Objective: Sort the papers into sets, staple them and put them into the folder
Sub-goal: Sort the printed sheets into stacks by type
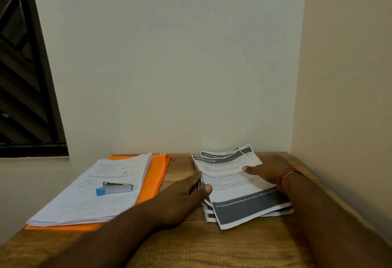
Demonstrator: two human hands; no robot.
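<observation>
Papers with dark grey bands are lying in a loose, fanned pile on the right side of the wooden counter, close to the wall, and we are working on them with both hands. Our left hand is meeting the pile's left edge. Its thumb is resting on the top sheet while the fingers, held together, are running along and seemingly under that edge, so we are judging this a pinch on the sheets. Our right hand is lying over the pile's right side with the thumb stretching flat across the top sheet. Its fingers are hiding behind the back of the hand, so we cannot tell whether they are spread or curled.

On the left, a white stack is sitting on the orange folder, which is showing only along its right and near edges. The stapler is lying on that stack, with neither hand touching it.

We are judging the task to be near its beginning. The banded sheets are sitting askew with differing headings showing, so sorting looks unfinished. We are seeing no staple in them, and the folder is lying flat under the white stack, so stapling and filing are waiting.
</observation>
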